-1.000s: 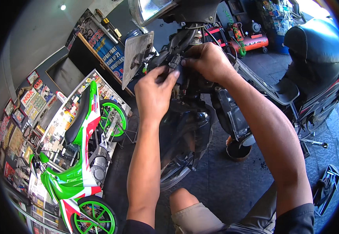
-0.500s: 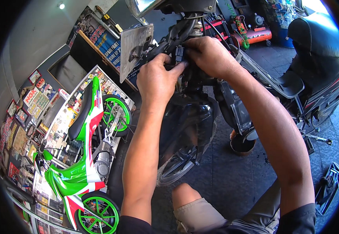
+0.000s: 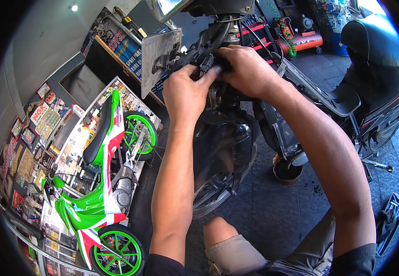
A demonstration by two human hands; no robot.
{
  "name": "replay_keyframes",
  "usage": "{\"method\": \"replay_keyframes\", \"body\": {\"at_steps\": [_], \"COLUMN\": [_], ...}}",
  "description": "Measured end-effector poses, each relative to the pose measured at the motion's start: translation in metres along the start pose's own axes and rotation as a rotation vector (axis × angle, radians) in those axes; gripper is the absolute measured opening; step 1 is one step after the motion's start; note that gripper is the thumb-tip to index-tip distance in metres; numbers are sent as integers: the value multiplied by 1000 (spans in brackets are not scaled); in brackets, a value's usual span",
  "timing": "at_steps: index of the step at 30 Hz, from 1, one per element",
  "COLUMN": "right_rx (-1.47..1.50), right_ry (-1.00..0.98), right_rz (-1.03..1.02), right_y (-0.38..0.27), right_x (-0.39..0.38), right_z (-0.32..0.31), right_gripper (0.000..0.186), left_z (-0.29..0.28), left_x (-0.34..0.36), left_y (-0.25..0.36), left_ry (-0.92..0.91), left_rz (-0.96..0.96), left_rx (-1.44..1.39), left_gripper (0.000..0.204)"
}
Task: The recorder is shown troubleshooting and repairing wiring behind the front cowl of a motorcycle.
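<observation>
Dark tiled floor (image 3: 261,204): round container (image 3: 282,181), dark specks (image 3: 317,189) nearby, red wheeled compressor (image 3: 300,44).

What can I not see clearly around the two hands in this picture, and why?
In the head view:
- Electrical connector: its lower end disappears between the left hand's thumb and forefinger.
- Right hand: the finger ends are lost in dark shadow beside the connector.
- Headlight: its top is cut off by the upper edge.
</observation>
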State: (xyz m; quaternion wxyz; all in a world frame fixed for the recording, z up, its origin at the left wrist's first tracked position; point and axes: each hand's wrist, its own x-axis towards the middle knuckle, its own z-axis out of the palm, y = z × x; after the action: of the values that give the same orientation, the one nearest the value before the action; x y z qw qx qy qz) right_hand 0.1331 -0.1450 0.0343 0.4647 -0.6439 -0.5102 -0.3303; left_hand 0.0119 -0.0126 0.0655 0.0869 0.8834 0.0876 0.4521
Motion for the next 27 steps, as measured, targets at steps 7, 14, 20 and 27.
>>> {"method": "replay_keyframes", "body": {"at_steps": [7, 14, 20, 27], "right_rx": [37, 39, 61, 43], "right_ry": [-38, -87, -131, -110], "right_rz": [126, 192, 221, 208], "right_y": [-6, -10, -14, -16], "right_x": [1, 2, 4, 2], "right_z": [-4, -7, -11, -11], "right_gripper": [44, 46, 54, 52], "left_z": [31, 61, 62, 58], "left_x": [-71, -73, -67, -61], "left_y": [-12, -3, -3, 7], "left_ry": [456, 360, 298, 345], "left_rz": [203, -77, -367, -342], "left_rx": [-117, -202, -514, -514], "left_gripper": [30, 30, 24, 24]}}
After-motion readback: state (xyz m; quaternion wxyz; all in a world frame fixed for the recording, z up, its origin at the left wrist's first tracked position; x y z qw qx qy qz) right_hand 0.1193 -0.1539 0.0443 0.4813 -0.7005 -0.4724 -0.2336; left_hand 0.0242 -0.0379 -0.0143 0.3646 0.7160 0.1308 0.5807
